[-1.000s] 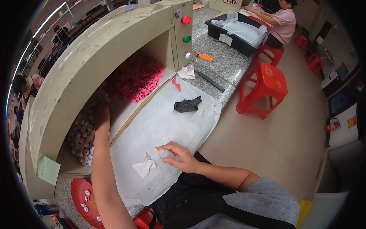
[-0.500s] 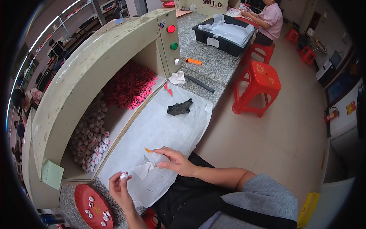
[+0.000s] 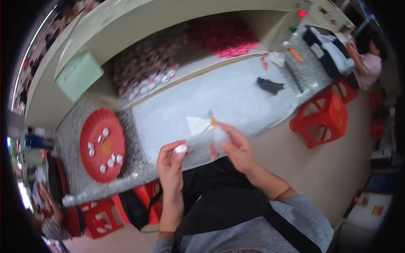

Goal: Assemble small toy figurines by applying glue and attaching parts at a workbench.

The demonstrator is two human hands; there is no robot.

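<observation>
In my left hand (image 3: 171, 166) is a small white round piece (image 3: 181, 149) with a pinkish spot, pinched between thumb and fingers. My right hand (image 3: 240, 152) grips a translucent squeeze bottle (image 3: 220, 135) with an orange-based needle tip pointing up and away from me. Both hands are over the near edge of a white paper sheet (image 3: 168, 109) on the bench. A crumpled white tissue (image 3: 197, 125) lies just beyond the bottle. At the left, a red scalloped plate (image 3: 90, 162) carries several similar white pieces.
Behind the paper, a cream-coloured hood (image 3: 139, 23) shelters heaps of white pieces (image 3: 147, 82) and pink pieces (image 3: 236, 48). A black scrap (image 3: 270, 85) and an orange tool (image 3: 295, 55) lie to the right. Red stools (image 3: 325, 118) stand beside the bench; a co-worker (image 3: 369, 63) sits far right.
My view has swung left, so the bench now runs more across the picture and the red plate shows fully. Both hands keep their holds on the white piece and the bottle.
</observation>
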